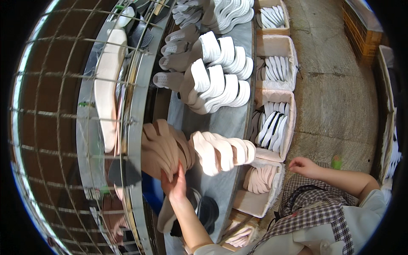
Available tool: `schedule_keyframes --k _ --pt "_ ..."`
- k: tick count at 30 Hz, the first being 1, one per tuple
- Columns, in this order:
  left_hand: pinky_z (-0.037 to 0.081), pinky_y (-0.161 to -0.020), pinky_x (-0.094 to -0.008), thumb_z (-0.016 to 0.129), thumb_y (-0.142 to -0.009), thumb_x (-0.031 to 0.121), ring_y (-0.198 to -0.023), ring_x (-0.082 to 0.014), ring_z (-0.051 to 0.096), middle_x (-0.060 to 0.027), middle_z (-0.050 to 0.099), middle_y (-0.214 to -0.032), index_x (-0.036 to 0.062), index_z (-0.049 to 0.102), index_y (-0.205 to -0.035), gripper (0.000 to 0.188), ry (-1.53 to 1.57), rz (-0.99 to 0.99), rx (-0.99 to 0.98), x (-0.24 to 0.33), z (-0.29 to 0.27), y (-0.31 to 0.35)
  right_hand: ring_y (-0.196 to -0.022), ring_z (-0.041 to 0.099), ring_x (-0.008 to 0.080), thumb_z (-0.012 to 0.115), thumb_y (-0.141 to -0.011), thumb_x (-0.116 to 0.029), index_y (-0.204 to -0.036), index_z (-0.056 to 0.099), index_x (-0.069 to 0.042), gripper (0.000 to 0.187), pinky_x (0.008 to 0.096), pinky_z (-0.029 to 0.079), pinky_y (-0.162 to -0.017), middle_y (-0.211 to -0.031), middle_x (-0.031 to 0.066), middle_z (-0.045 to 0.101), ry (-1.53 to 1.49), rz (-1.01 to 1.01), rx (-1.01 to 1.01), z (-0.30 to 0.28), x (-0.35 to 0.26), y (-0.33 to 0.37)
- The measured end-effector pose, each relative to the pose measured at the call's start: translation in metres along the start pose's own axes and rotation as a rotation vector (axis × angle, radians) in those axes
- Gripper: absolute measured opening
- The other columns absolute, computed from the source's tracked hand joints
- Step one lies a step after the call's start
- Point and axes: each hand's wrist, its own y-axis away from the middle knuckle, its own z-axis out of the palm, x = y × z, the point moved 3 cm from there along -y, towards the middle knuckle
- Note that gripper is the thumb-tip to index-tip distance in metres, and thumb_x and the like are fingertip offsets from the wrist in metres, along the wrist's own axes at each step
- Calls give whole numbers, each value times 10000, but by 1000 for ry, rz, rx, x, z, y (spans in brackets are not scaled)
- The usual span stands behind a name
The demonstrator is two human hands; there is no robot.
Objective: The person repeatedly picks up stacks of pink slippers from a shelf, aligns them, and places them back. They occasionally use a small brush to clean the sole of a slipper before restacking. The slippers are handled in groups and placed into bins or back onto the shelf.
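My left hand (174, 186) is closed on the lower edge of a beige shoe sole (169, 168), at the near side of a fanned stack of beige soles. Pale pink soles (221, 153) stand in an overlapping row just right of that stack, on the grey bench (193, 114). My right hand (304, 166) hangs in the air over the floor side, right of the crates, its fingers loosely curled with nothing visible in them. Farther up the bench are rows of white soles (216, 87) beside grey-brown ones (170, 80).
A wire mesh guard (51, 112) runs along the left, with a long pale sole (106, 89) behind it. Lined crates (293, 123) holding soles line the bench's right side. Dark pieces (208, 214) lie near my left forearm. An orange crate (361, 36) stands far right.
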Motion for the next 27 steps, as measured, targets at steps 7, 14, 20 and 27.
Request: schedule_keyframes --k 7,14,20,27 --pt "419 -968 -557 475 -933 202 -1230 -352 441 -162 442 -1357 36 328 -1365 486 -336 232 51 -55 -123 204 -1017 563 171 642 -869 -306 -1212 510 -3 476 297 453 -885 -1095 113 602 218 23 -490 72 -38 5" --pt "478 -895 -532 647 -758 278 -1142 -340 518 -179 492 -1286 7 352 -1349 713 -560 238 43 -161 -205 312 -1356 225 277 534 -922 -365 -1449 -44 -34 849 374 217 -1110 -1465 206 209 -446 137 -777 154 -95 48" --pt "407 -988 -413 736 -727 199 -1193 -319 477 -199 448 -1315 -61 271 -1368 833 -662 -115 -200 -195 -186 289 -1329 244 241 683 -780 -212 -1443 31 -49 944 371 255 -1086 -1427 139 227 -508 -151 -506 113 -134 85" --pt "513 -885 -423 569 -887 225 -1117 -334 545 -240 481 -1269 -64 299 -1351 610 -837 71 -386 -223 -93 215 -1298 301 262 683 -781 -175 -1434 44 -60 922 386 286 -1073 -1393 147 278 -540 -218 -266 49 -169 120"
